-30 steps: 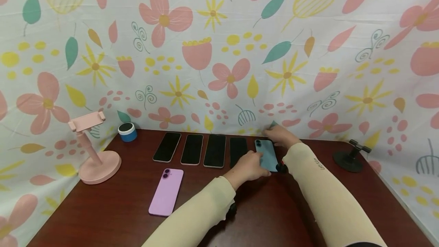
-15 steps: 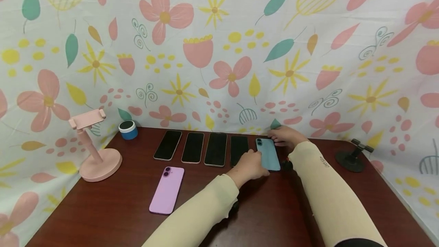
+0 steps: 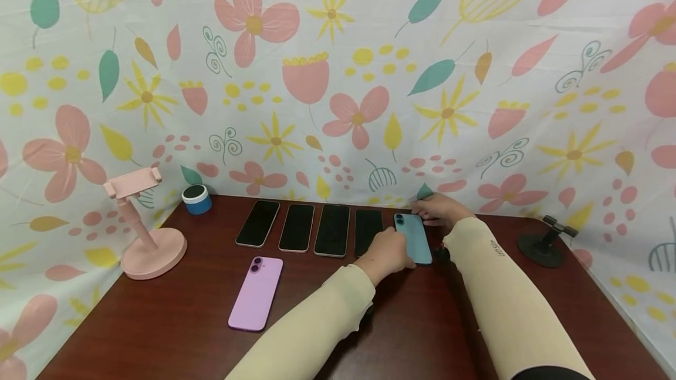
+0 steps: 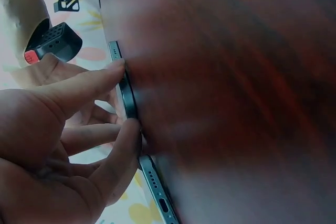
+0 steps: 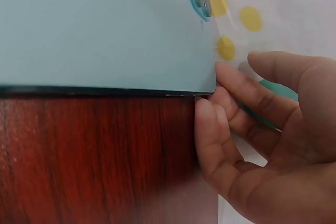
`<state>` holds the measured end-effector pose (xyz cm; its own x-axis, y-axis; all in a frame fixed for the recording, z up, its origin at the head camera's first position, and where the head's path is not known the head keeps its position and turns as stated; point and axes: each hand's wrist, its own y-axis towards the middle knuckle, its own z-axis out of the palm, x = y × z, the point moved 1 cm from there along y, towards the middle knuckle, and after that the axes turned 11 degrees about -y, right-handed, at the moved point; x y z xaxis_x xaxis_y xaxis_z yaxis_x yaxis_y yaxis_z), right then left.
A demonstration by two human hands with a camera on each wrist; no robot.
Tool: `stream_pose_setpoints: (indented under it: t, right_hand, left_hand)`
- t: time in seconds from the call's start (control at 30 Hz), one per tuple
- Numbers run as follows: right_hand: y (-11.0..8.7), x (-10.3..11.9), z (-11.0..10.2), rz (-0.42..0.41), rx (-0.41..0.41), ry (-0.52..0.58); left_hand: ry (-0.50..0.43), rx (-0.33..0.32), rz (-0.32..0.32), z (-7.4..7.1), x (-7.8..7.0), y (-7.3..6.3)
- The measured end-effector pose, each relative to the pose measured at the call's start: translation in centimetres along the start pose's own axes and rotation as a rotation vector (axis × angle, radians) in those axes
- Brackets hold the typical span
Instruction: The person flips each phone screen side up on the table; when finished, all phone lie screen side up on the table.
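A light blue phone [image 3: 414, 239] lies back up on the table at the right end of a row, its camera at the far left corner. My left hand [image 3: 388, 254] holds its near left corner, thumb on the near edge and fingers along the left side. In the left wrist view the thumb and fingertips [image 4: 134, 129] meet its thin edge. My right hand [image 3: 438, 209] is at the far right corner. The right wrist view shows its bent fingers [image 5: 207, 124] touching that corner, with the thumb [image 5: 273, 64] apart from the phone.
Several dark-screened phones [image 3: 331, 230] lie left of the blue one. A purple phone [image 3: 256, 294] lies nearer. A pink stand [image 3: 153, 254] and a blue-white jar [image 3: 197, 199] are at left, a black stand [image 3: 544, 245] at right. A floral cloth [image 3: 338, 75] hangs behind the table.
The light blue phone has shifted very slightly to the right. My right hand has also edged right, and my left forearm has moved a little right. The other phones look still.
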<state>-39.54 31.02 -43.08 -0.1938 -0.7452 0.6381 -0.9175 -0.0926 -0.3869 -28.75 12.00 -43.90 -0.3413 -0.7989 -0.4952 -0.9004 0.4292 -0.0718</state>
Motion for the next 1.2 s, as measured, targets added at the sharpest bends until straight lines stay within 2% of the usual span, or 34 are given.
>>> stream_pose_setpoints:
  t: [0.17,0.47,0.73,0.97,1.2]
  right_hand:
    - [-0.4,0.3,0.1,-0.015,-0.012,-0.008]
    - [-0.5,0.6,0.2,-0.016,-0.022,-0.03]
    - [0.0,0.6,0.3,0.012,-0.016,-0.057]
    - [0.5,0.3,0.4,0.042,-0.038,-0.041]
    - [0.1,0.4,0.5,0.04,-0.046,-0.025]
  left_hand:
    - [0.036,0.001,0.049,-0.3,-0.2,0.1]
    - [0.181,0.04,0.123,-0.4,-0.6,-0.1]
    - [0.233,0.078,0.126,0.1,-0.7,0.0]
    - [0.351,0.06,0.152,0.1,-1.3,-0.3]
    - [0.36,0.076,0.148,0.0,-1.6,-0.3]
